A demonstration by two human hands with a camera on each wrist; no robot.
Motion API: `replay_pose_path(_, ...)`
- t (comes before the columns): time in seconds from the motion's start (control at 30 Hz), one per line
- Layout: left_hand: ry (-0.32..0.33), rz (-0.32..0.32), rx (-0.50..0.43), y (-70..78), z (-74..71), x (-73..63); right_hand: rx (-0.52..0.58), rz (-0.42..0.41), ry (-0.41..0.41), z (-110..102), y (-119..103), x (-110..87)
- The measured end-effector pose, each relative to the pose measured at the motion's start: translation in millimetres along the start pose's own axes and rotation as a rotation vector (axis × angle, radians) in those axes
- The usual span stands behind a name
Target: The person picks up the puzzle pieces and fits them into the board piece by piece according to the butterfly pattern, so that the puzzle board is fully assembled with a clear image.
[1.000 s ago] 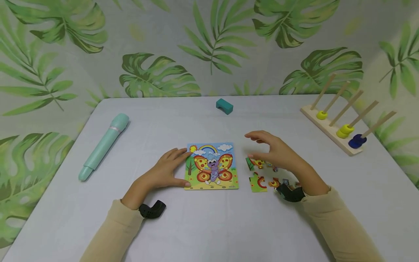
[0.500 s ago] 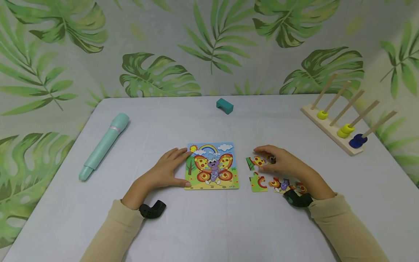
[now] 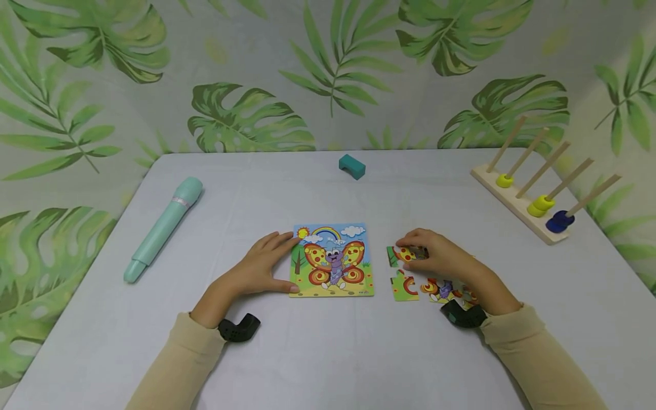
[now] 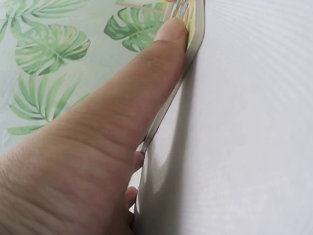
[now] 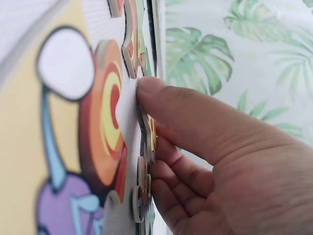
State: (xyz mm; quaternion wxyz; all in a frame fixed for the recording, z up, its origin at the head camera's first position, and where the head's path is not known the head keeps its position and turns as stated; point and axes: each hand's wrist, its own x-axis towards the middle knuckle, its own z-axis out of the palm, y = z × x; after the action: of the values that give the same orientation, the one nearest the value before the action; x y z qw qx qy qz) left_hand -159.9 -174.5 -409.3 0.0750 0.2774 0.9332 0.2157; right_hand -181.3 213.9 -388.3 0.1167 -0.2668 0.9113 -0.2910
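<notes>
A square butterfly puzzle board (image 3: 335, 259) lies flat near the middle of the table. My left hand (image 3: 258, 267) is at its left side, fingertips at the upper edge and thumb on the lower left corner; the left wrist view shows the thumb (image 4: 146, 73) lying along the board's rim. To the right, my right hand (image 3: 441, 256) pinches a green and yellow puzzle piece (image 3: 405, 254) between thumb and fingers, low at the table. A green corner piece (image 3: 404, 288) and several more pieces (image 3: 442, 289) lie just below, partly hidden by the hand and wrist.
A mint-green toy microphone (image 3: 164, 228) lies at the left. A teal arch block (image 3: 352, 166) sits near the back edge. At the right back stands a wooden peg rack (image 3: 520, 202) with yellow and dark blue beads. A leaf-patterned cloth (image 3: 256, 74) hangs behind.
My right hand has come down and right onto the puzzle pieces, and its fingers have drawn together on one, which shifted slightly. My left hand has stayed at the board.
</notes>
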Motion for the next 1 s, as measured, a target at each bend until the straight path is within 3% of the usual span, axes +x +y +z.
replay_pose_path(0.17, -0.004, -0.005, -0.002, 1.0, -0.2, 0.0, -0.003, 0.010, 0.040, 0.2, -2.1, -0.2)
replay_pose_path(0.3, -0.003, -0.003, 0.003, 1.6, -0.4, 0.1, 0.032, -0.040, 0.110, -1.7, -9.4, 0.5)
replay_pose_path(0.57, -0.007, -0.008, 0.008, 3.3, -2.1, -0.6, 0.102, -0.179, 0.263, 3.6, -52.9, 9.9)
replay_pose_path(0.8, -0.003, -0.006, 0.005, 3.3, -2.5, -0.8, 0.147, -0.256, 0.224, 27.6, -93.4, 30.7)
replay_pose_path(1.0, 0.009, 0.005, 0.009, 3.0, -1.4, -1.0, 0.101, -0.263, 0.140, 56.1, -105.1, 52.3)
